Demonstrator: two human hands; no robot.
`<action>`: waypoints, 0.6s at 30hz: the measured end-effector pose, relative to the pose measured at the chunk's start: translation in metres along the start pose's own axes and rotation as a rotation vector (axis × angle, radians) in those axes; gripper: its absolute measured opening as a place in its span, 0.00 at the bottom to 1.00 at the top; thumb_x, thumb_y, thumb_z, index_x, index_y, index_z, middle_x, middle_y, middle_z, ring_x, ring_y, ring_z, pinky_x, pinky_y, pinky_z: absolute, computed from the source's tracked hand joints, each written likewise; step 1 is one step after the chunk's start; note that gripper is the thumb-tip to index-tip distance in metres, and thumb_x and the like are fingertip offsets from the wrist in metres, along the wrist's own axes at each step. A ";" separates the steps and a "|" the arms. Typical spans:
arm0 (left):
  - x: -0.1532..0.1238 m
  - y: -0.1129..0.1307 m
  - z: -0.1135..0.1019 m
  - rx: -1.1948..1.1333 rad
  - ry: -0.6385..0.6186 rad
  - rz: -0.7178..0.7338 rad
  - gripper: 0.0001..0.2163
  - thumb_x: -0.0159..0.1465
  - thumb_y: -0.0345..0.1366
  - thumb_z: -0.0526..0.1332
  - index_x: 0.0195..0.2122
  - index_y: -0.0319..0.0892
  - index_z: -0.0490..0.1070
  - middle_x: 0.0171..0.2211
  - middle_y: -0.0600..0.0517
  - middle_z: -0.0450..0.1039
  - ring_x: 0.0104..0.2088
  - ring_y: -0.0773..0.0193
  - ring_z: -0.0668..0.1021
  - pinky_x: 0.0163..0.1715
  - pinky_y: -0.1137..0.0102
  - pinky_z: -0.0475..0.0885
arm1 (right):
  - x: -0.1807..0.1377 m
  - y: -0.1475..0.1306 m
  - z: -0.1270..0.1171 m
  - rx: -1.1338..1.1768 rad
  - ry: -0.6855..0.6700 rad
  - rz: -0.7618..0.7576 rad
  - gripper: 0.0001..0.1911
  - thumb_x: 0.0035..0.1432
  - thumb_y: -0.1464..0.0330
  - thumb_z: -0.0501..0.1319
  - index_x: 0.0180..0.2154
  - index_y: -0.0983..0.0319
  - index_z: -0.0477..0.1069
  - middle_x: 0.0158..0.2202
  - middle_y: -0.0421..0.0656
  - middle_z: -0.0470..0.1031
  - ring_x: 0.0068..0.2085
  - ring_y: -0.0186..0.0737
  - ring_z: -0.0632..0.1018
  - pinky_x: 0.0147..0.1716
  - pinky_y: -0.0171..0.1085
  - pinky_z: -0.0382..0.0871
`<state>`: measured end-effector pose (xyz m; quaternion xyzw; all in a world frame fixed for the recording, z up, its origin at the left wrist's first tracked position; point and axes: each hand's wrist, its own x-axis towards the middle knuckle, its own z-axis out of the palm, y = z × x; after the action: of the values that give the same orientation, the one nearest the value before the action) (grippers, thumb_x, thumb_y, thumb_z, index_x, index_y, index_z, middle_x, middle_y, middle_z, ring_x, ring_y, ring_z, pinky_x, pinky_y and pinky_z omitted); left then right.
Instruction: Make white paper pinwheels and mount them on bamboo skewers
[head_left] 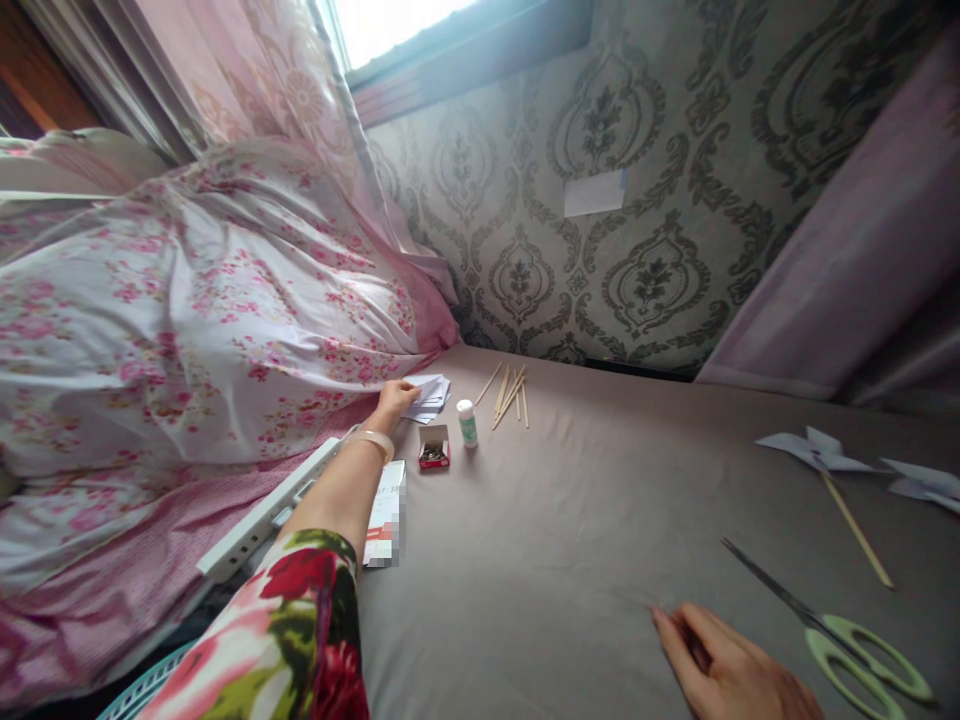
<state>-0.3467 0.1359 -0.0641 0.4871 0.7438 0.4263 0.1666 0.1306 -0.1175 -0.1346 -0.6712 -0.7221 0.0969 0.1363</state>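
My left hand [396,400] reaches far forward to a small stack of white paper sheets [430,396], fingers pinched together at its left edge. Just nearer stand an open red box of small metal pieces [434,453] and a white bottle with a green label [467,424]. My right hand [731,665] rests on the grey cloth at the lower right, fingers loosely bent with a gap at the thumb, holding nothing. Scissors with green handles [840,640] lie beside it, blades slightly apart. Beyond them is a white paper pinwheel [817,452] on a wooden stick.
Several thin wooden sticks [511,397] lie behind the bottle. A phone with a lit screen [384,515] and a white power strip [262,520] are beside my left forearm. Another folded paper pinwheel [926,482] lies at the right edge. Floral bedding [187,290] borders the left.
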 end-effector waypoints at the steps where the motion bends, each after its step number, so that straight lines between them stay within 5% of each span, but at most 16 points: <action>1: -0.002 0.002 -0.002 -0.040 0.041 -0.014 0.13 0.62 0.43 0.62 0.34 0.36 0.73 0.30 0.51 0.75 0.30 0.65 0.76 0.33 0.67 0.72 | 0.000 -0.002 -0.001 -0.006 0.010 0.005 0.20 0.61 0.52 0.49 0.23 0.54 0.65 0.21 0.38 0.74 0.24 0.41 0.79 0.19 0.34 0.60; 6: -0.015 0.029 -0.025 -0.284 0.239 -0.026 0.10 0.60 0.38 0.60 0.35 0.35 0.74 0.28 0.50 0.76 0.31 0.64 0.76 0.33 0.71 0.70 | -0.003 -0.013 -0.007 -0.018 0.063 0.018 0.19 0.61 0.55 0.49 0.23 0.55 0.65 0.22 0.39 0.74 0.26 0.43 0.79 0.22 0.36 0.59; 11: -0.045 0.068 -0.048 -0.557 0.301 0.051 0.10 0.60 0.36 0.57 0.39 0.37 0.71 0.29 0.51 0.76 0.31 0.68 0.77 0.34 0.73 0.72 | -0.003 -0.017 -0.010 -0.016 0.091 0.002 0.18 0.62 0.57 0.50 0.23 0.56 0.65 0.22 0.39 0.75 0.26 0.44 0.79 0.22 0.36 0.58; 18: -0.125 0.106 -0.027 -1.044 0.108 0.076 0.11 0.53 0.36 0.68 0.35 0.38 0.72 0.28 0.52 0.77 0.29 0.67 0.78 0.36 0.69 0.75 | -0.005 -0.022 -0.020 0.033 0.055 0.001 0.18 0.63 0.58 0.50 0.24 0.57 0.66 0.23 0.40 0.75 0.28 0.43 0.79 0.25 0.35 0.58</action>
<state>-0.2437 0.0322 0.0151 0.3433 0.4217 0.7705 0.3327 0.1167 -0.1249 -0.1084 -0.6716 -0.7162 0.0902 0.1671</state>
